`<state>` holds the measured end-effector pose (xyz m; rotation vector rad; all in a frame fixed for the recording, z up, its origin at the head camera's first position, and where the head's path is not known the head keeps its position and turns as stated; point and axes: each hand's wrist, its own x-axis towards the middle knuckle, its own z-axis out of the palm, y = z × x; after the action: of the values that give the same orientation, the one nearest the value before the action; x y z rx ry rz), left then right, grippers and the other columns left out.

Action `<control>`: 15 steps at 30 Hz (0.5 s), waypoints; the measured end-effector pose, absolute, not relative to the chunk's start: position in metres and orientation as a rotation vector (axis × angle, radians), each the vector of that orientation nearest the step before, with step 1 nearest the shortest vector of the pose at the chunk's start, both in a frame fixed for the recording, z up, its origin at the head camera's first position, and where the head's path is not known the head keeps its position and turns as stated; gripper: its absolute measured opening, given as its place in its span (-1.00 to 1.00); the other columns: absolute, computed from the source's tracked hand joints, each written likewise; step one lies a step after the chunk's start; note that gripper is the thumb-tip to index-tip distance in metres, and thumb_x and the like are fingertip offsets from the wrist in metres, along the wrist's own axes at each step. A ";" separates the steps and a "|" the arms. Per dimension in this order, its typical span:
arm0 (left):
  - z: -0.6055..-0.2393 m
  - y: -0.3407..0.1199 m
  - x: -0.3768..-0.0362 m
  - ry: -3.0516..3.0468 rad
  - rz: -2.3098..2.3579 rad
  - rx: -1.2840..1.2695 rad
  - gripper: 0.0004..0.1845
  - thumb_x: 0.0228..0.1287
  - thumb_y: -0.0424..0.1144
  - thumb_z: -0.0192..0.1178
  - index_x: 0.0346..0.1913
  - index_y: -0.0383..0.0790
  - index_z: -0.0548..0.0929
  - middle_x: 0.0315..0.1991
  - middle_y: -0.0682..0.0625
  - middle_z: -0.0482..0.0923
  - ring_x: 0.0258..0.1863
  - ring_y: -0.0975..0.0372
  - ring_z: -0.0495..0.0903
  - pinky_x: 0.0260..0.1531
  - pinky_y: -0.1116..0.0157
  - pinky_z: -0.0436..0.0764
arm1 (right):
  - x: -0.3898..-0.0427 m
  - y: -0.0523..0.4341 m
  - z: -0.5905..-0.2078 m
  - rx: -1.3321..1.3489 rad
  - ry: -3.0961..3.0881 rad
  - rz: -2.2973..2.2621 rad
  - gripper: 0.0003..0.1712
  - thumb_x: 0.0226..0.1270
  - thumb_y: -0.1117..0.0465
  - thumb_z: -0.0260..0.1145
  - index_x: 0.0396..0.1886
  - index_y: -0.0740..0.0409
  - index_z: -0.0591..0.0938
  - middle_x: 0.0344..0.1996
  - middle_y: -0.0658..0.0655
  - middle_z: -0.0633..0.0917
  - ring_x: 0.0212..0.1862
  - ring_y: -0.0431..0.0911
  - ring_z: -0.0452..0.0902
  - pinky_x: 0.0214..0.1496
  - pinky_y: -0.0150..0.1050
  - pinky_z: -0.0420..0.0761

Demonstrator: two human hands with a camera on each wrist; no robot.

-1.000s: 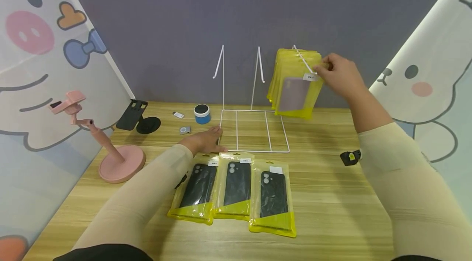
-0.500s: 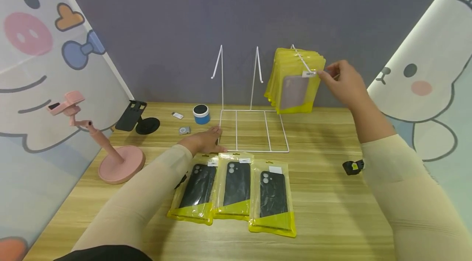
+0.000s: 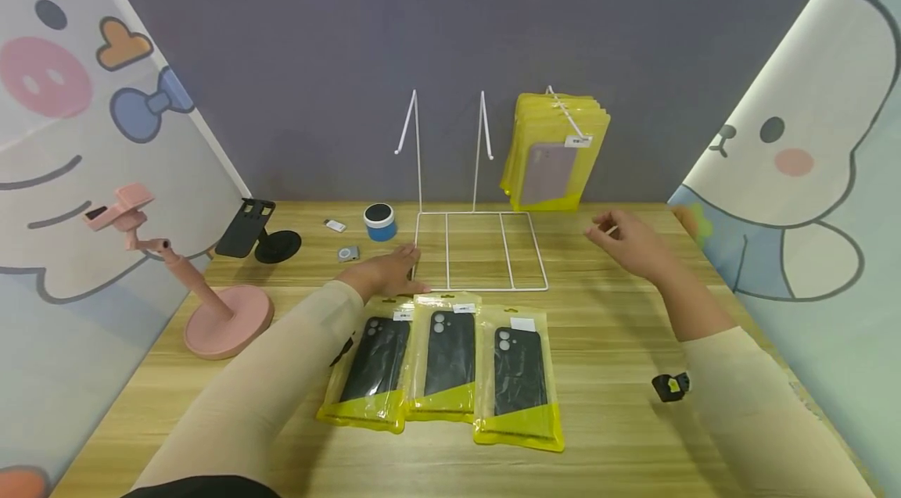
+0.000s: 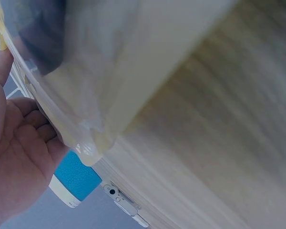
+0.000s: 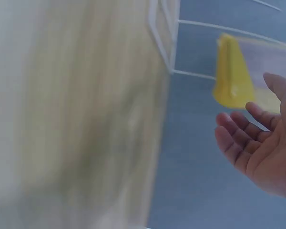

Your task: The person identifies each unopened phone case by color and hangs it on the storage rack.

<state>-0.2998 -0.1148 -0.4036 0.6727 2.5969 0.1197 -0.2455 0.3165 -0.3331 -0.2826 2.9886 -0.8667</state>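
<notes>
My left hand [image 3: 385, 273] rests at the front left corner of a white wire rack [image 3: 504, 248], thumb and fingers apart over its wires. In the left wrist view, a blurred clear bag [image 4: 100, 90] partly covers that hand. My right hand [image 3: 626, 244] is in the air right of the rack, holding nothing, with loosely bent fingers. Above and left of it, several yellow packets [image 3: 556, 158] hang on the rack's right hook, a lilac phone case in front. Three packaged black phone cases lie before the rack: left [image 3: 378, 357], middle [image 3: 450, 353], right [image 3: 521, 369].
Two other hooks [image 3: 408, 123] carry nothing. Left of the rack are a blue-and-white jar [image 3: 381, 223], a small grey gadget [image 3: 348, 253], a white stick [image 3: 335, 225], a black phone stand [image 3: 278, 246] and a pink stand [image 3: 228, 322]. Printed panels flank the table.
My right hand has let go of the front hanging packet and moved down, away from the hook. The packets have swung slightly and hang by themselves. The left hand stays at the rack corner.
</notes>
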 end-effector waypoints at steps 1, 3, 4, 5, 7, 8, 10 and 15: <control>-0.404 -0.115 -0.300 2.595 0.121 0.670 0.05 0.35 0.39 -0.06 0.58 -0.23 -0.21 0.60 -0.13 -0.39 0.58 0.02 -0.33 0.51 0.00 -0.03 | -0.245 0.314 -0.339 -0.297 2.965 -0.858 -0.25 0.49 -0.27 0.01 0.30 0.28 0.36 0.13 0.33 0.50 0.09 0.21 0.49 0.01 0.11 0.55; -0.405 -0.115 -0.301 2.593 0.132 0.664 0.05 0.34 0.39 -0.05 0.58 -0.22 -0.21 0.60 -0.13 -0.40 0.58 0.03 -0.33 0.51 -0.01 -0.03 | -0.244 0.309 -0.352 -0.342 2.904 -0.854 -0.22 0.49 -0.26 0.03 0.34 0.30 0.33 0.17 0.37 0.47 0.13 0.24 0.48 0.04 0.13 0.55; -0.405 -0.115 -0.301 2.592 0.136 0.661 0.06 0.34 0.39 -0.05 0.58 -0.21 -0.22 0.60 -0.12 -0.40 0.58 0.03 -0.33 0.51 -0.01 -0.03 | -0.244 0.306 -0.357 -0.357 2.872 -0.855 -0.21 0.49 -0.25 0.04 0.36 0.31 0.30 0.19 0.39 0.44 0.16 0.26 0.46 0.07 0.15 0.54; -0.406 -0.115 -0.301 2.593 0.138 0.660 0.06 0.33 0.40 -0.05 0.58 -0.21 -0.21 0.60 -0.12 -0.40 0.58 0.03 -0.33 0.51 -0.01 -0.02 | -0.243 0.302 -0.363 -0.385 2.841 -0.849 -0.20 0.49 -0.22 0.05 0.39 0.34 0.27 0.22 0.43 0.41 0.18 0.30 0.44 0.10 0.19 0.52; -0.406 -0.116 -0.301 2.593 0.145 0.658 0.06 0.33 0.40 -0.04 0.58 -0.21 -0.21 0.60 -0.11 -0.40 0.58 0.04 -0.33 0.51 0.00 -0.03 | -0.245 0.295 -0.373 -0.428 2.813 -0.798 -0.18 0.49 -0.18 0.09 0.42 0.38 0.24 0.29 0.46 0.37 0.25 0.34 0.38 0.17 0.23 0.47; -0.407 -0.116 -0.301 2.592 0.150 0.660 0.06 0.33 0.39 -0.03 0.58 -0.22 -0.21 0.60 -0.12 -0.40 0.58 0.03 -0.33 0.51 0.00 -0.03 | -0.246 0.291 -0.378 -0.448 2.810 -0.759 -0.17 0.49 -0.17 0.11 0.43 0.39 0.22 0.32 0.48 0.35 0.29 0.36 0.34 0.23 0.25 0.42; -0.407 -0.116 -0.301 2.593 0.154 0.661 0.06 0.33 0.39 -0.03 0.58 -0.22 -0.20 0.60 -0.12 -0.40 0.58 0.03 -0.32 0.51 0.00 -0.04 | -0.249 0.282 -0.386 -0.491 2.812 -0.685 -0.15 0.48 -0.12 0.16 0.44 0.42 0.20 0.35 0.49 0.32 0.35 0.39 0.26 0.32 0.28 0.32; -0.405 -0.116 -0.300 2.598 0.149 0.677 0.06 0.34 0.38 -0.03 0.58 -0.24 -0.19 0.60 -0.14 -0.38 0.58 0.01 -0.31 0.51 0.00 -0.03 | -0.260 0.264 -0.398 -0.568 2.778 -0.555 -0.06 0.42 -0.14 0.22 0.46 0.46 0.16 0.39 0.50 0.27 0.43 0.37 0.15 0.42 0.27 0.19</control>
<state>-0.3002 -0.1158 -0.4050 0.6770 2.5984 0.1486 -0.2598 0.2644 -0.3977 -0.5677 2.7784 -0.5549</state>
